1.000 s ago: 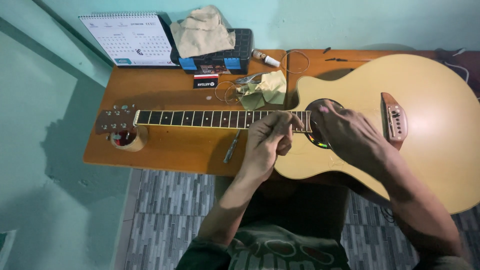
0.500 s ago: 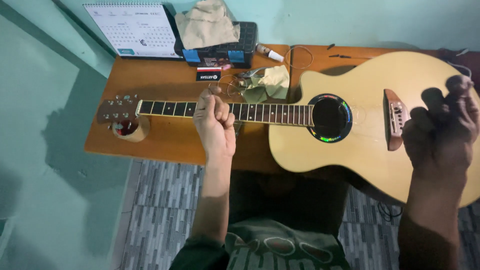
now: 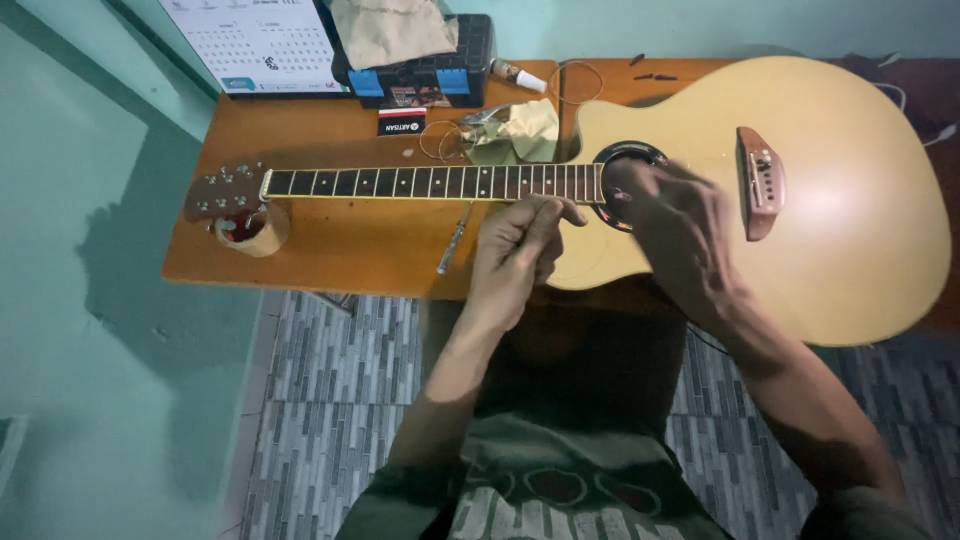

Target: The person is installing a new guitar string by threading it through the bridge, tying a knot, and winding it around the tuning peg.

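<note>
An acoustic guitar with a pale yellow body lies flat on a wooden table. Its dark neck points left and the headstock rests on a roll of tape. My left hand hovers at the near edge of the neck where it joins the body, fingers curled and pinched together; nothing shows between them. My right hand is blurred with motion over the sound hole, left of the brown bridge.
A thin metal tool lies on the table below the neck. Behind the neck are a crumpled yellowish cloth, a small black packet, a black and blue box with a cloth on top, a small bottle and a desk calendar. Tiled floor below.
My left hand slid right along the neck, back to the body joint. My right hand swung left from the bridge end of the body to the sound hole.
</note>
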